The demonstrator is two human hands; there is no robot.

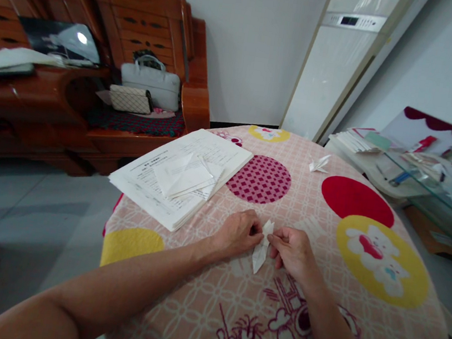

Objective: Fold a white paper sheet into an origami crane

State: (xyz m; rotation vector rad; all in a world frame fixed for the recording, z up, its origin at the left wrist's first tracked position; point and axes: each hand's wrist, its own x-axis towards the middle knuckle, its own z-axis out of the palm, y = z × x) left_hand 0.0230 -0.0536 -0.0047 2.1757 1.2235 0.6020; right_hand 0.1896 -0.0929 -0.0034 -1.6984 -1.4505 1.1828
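A small folded piece of white paper point(261, 250) is held just above the patterned tablecloth point(318, 294), between both hands. My left hand point(238, 232) pinches its left side with closed fingers. My right hand point(293, 249) pinches its right side, fingers also closed. The paper's pointed lower end hangs down toward me.
A stack of printed sheets point(178, 177) with folded white papers on top lies at the table's far left. A finished small paper figure point(319, 163) sits at the far edge. A wooden bench point(98, 62) with bags stands at the left, a white appliance point(337, 62) behind, cluttered shelves point(419, 168) at the right.
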